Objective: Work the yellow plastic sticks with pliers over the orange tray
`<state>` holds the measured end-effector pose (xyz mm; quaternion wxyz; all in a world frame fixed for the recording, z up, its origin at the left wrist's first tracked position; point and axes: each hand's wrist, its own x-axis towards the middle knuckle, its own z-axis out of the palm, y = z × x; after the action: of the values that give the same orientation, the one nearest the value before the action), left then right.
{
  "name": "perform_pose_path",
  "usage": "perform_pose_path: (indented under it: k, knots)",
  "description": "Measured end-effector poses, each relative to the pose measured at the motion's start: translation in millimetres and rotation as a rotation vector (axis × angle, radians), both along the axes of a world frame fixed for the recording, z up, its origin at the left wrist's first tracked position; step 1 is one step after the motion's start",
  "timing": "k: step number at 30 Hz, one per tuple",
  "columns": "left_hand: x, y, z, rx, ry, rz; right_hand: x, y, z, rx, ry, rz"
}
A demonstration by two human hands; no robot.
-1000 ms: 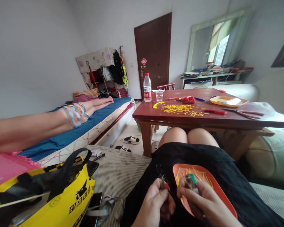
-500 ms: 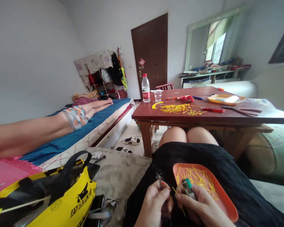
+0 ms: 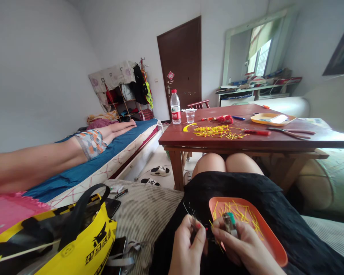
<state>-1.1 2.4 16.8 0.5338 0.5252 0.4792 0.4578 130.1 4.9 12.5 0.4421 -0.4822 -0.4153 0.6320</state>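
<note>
My left hand [image 3: 189, 240] is closed, thumb against fingers, around something small and mostly hidden; a red bit shows by the thumb and thin pale strands stick out above. Close beside it, my right hand [image 3: 240, 240] is closed around a lighter [image 3: 232, 224] with a green top and metal hood. A short yellow cord [image 3: 211, 225] is pinched at the same hand's fingertips, pointing towards the left hand. Under and behind the right hand, an orange tray [image 3: 275, 248] rests on my lap with several loose yellow cords [image 3: 243, 214] in it.
Ahead stands a red-brown table [image 3: 186, 139] with a heap of yellow knotted cords [image 3: 215, 131], a red-handled tool [image 3: 258, 132], pliers [image 3: 295, 132], a bottle [image 3: 175, 109] and a plastic cup [image 3: 190, 114]. A yellow bag [image 3: 94, 236] sits left. Another person [image 3: 57, 156] lies on the bed.
My left hand has turned slightly and its thumb points more upward. The lighter in my right hand has tilted a little to the right. The view has shifted slightly.
</note>
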Motion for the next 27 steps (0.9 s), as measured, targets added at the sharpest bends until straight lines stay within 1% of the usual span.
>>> perform_pose_path:
  k: [5,9,11,18,27]
  knots:
    - [-0.3,-0.9,-3.0,0.027,0.072,0.04,-0.4,-0.3,1.2,-0.013,0.004,0.005]
    - [-2.3,-0.1,-6.9,0.03,0.125,-0.035,0.1,-0.7,0.5,-0.003,-0.002,0.003]
    - [-3.0,0.4,-7.1,0.028,0.119,-0.052,-0.2,-0.9,0.7,-0.003,-0.001,0.0]
    - [-3.3,1.0,-3.9,0.005,0.099,-0.054,-0.9,-1.0,1.1,-0.019,0.015,-0.007]
    - [-3.9,2.0,-5.1,0.012,0.104,-0.063,-1.9,-0.9,4.4,-0.017,0.015,-0.006]
